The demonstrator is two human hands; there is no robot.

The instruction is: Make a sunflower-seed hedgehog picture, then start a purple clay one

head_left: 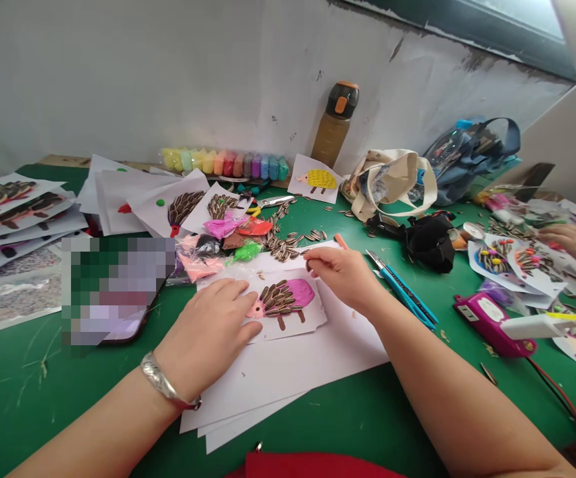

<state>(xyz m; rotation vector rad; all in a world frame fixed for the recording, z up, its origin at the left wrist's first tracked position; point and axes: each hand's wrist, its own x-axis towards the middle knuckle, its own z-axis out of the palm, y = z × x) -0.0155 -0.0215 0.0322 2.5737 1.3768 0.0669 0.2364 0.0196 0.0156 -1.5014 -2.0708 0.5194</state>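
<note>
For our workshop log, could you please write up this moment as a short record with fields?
Left hand: flat on a paper hedgehog picture
Left wrist: silver bangle
Right hand: by the picture's far edge; anything held is too small to tell
Picture: striped sunflower seeds and pink clay on white card
Nearby: loose sunflower seeds, bagged coloured clay, blue utility knife
Co-worker: another person's hand at far right, above other seed pictures
Surface: green table top

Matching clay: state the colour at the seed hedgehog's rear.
Magenta-pink clay, shown best in the head view.
</note>
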